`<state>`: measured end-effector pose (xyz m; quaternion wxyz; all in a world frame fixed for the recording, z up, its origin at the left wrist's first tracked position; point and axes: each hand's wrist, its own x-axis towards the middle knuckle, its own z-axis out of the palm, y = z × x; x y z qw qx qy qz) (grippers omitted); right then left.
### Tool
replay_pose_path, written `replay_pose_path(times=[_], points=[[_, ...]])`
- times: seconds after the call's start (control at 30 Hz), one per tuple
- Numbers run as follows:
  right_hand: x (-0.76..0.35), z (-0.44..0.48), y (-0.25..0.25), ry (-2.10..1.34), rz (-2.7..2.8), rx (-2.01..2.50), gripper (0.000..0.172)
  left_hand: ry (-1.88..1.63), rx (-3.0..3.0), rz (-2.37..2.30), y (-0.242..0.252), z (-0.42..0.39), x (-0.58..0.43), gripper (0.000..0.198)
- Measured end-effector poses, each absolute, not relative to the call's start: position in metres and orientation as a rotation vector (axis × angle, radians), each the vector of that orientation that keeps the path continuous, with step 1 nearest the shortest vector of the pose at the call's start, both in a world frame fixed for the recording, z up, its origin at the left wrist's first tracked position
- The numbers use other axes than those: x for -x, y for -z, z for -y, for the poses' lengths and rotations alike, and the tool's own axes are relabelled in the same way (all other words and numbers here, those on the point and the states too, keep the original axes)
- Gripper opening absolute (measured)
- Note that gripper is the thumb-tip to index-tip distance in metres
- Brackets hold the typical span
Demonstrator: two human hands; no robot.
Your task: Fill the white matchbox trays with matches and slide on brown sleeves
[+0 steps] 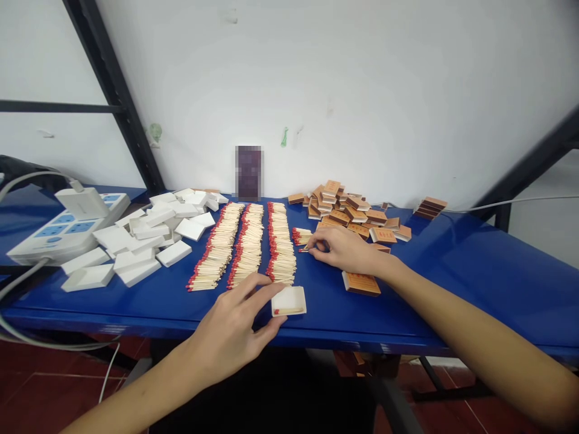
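Note:
Near the table's front edge, my left hand (235, 322) grips a small white matchbox tray (296, 296) between thumb and fingers. Inside the tray, a red-tipped match (289, 311) lies along the near wall. My right hand (344, 248) is closed in a pinch on a single match (303, 249), its red head pointing left. That hand is beside a short pile of matches (304, 236). Three long rows of matches, the left (218, 244), middle (247, 244) and right (280, 241), run away from me. Below my right wrist lies an orange matchbox (360, 283).
White trays (136, 238) are heaped on the left beside a power strip (67, 229) with cables. Several orange matchbox sleeves (348, 211) form a pile at the back right. Another matchbox stack (430, 208) leans by the wall. A pixelated dark object (249, 173) stands at the back.

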<state>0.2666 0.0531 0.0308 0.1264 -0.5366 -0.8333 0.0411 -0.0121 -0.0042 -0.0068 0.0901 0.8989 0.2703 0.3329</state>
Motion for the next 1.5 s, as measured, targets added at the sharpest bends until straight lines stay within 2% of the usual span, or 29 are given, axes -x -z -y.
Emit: replay_pose_path(times=[0.17, 0.33, 0.53, 0.73, 1.0, 1.3, 1.5], points=[[-0.266, -0.05, -0.032, -0.226, 2.443, 1.545, 0.011, -1.015, -2.679, -0.795, 0.008, 0.002, 0.011, 0.038], [-0.265, -0.045, -0.038, -0.272, 2.47, 1.514, 0.017, -1.004, -2.673, -0.798, 0.008, 0.002, 0.011, 0.038], [-0.264, -0.042, -0.042, -0.271, 2.476, 1.615, 0.016, -1.02, -2.666, -0.788, 0.01, 0.003, 0.013, 0.038], [-0.268, -0.044, -0.036, -0.272, 2.542, 1.507, 0.022, -1.004, -2.676, -0.791, 0.011, 0.002, 0.012, 0.037], [-0.261, -0.035, -0.048, -0.383, 2.539, 1.418, 0.018, -1.006, -2.673, -0.8, 0.011, 0.003, 0.012, 0.037], [-0.26, -0.038, -0.039, -0.295, 2.559, 1.548, 0.014, -1.013, -2.676, -0.797, 0.011, 0.003, 0.012, 0.035], [-0.263, -0.036, -0.041, -0.256, 2.546, 1.471, 0.012, -1.003, -2.672, -0.803, 0.011, 0.002, 0.012, 0.036]])
